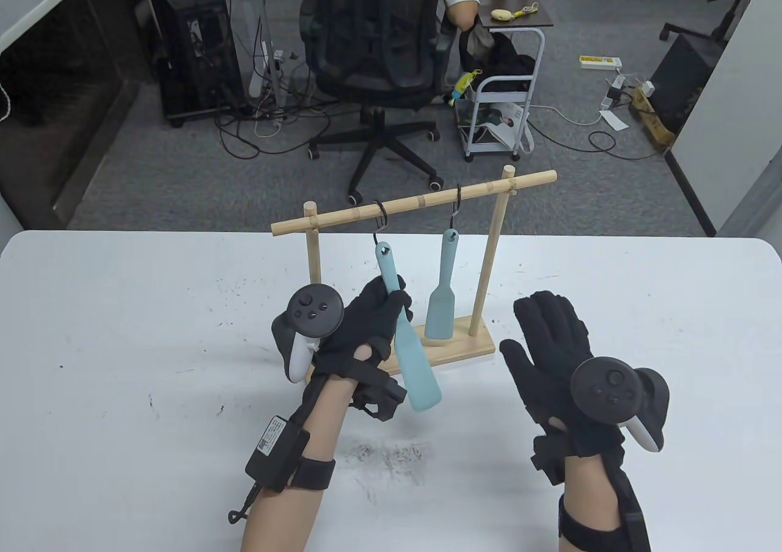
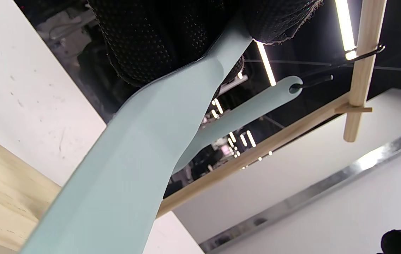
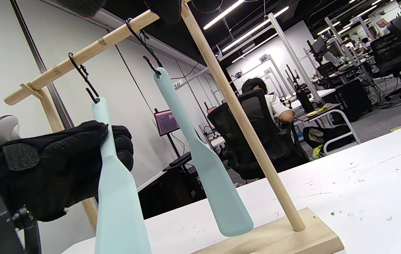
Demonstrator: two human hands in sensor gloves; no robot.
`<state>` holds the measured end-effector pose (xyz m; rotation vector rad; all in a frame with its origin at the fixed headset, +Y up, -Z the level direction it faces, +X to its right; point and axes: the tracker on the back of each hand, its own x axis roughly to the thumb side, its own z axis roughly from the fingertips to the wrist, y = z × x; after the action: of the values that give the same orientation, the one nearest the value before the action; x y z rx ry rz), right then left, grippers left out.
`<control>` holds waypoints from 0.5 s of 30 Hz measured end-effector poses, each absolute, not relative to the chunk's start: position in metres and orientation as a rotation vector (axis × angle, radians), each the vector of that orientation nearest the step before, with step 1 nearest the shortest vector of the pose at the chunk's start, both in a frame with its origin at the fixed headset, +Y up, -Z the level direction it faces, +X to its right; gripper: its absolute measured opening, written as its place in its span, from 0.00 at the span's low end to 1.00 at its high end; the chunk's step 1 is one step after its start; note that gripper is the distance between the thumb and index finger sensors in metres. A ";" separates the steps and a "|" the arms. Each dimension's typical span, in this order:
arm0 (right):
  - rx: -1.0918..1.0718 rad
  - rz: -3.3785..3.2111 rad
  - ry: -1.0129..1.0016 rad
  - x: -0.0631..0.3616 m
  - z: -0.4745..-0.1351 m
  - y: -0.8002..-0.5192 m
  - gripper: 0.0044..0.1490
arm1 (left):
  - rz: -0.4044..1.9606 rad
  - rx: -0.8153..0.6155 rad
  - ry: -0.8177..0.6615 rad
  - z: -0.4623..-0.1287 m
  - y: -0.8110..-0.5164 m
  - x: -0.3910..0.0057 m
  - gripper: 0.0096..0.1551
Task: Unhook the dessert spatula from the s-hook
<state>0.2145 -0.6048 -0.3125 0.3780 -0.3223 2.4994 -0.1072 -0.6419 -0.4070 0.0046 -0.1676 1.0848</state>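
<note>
A wooden rack stands on the white table with two black s-hooks on its bar. A pale blue dessert spatula hangs by its handle hole from the left s-hook, tilted with the blade toward me. My left hand grips its handle; in the right wrist view the spatula still sits on the hook. A second spatula hangs straight from the right s-hook. My right hand is open, palm down, right of the rack's base and holds nothing.
The rack's wooden base lies between my hands and its right post stands close to my right hand. An office chair and a white cart stand on the floor beyond the table's far edge.
</note>
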 end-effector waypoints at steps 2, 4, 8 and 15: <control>0.380 2.500 -0.318 0.214 -0.313 -0.605 0.46 | 1.098 0.008 -0.172 -0.406 -0.641 -0.107 0.33; 0.383 2.501 -0.312 0.213 -0.314 -0.606 0.46 | 1.101 0.006 -0.179 -0.405 -0.640 -0.107 0.33; 0.388 2.503 -0.306 0.211 -0.314 -0.606 0.46 | 1.108 0.006 -0.189 -0.402 -0.639 -0.107 0.34; 0.389 2.504 -0.307 0.210 -0.314 -0.606 0.46 | 1.117 -0.003 -0.201 -0.402 -0.638 -0.106 0.34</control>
<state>0.2102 -0.6060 -0.3143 0.3892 -0.3065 2.5036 -0.1059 -0.6384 -0.4017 -0.0027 -0.2014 1.1173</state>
